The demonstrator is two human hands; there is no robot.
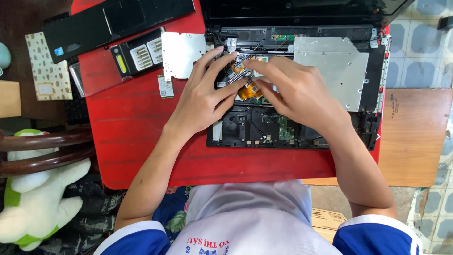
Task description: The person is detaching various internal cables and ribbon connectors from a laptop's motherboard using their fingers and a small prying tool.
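Nearest the camera is the person's white shirt with blue sleeves, both forearms reaching forward over a red table (pixel 141 141). On it lies an opened laptop base (pixel 292 123), its cover off and its dark inner frame and a green circuit board (pixel 285 128) bare.

The left hand (pixel 203 97) rests on the middle of the base, its fingers spread and pressing down beside an orange ribbon cable (pixel 249 89). The right hand (pixel 295 92) lies just beside it, its fingertips drawn together over the same cable; whether they actually pinch it I cannot tell, since the fingers cover the spot.

To the right of the hands a silver disc drive (pixel 335 71) sits in the base. To the left, a silver metal plate (pixel 181 54) lies on the table touching the base, with a small green card (pixel 165 86) just below it and a black battery (pixel 137 54) beside it. Farther off, a long black panel (pixel 113 21) lies slanted at the table's far edge, and the dark screen (pixel 292 12) stands behind the base.
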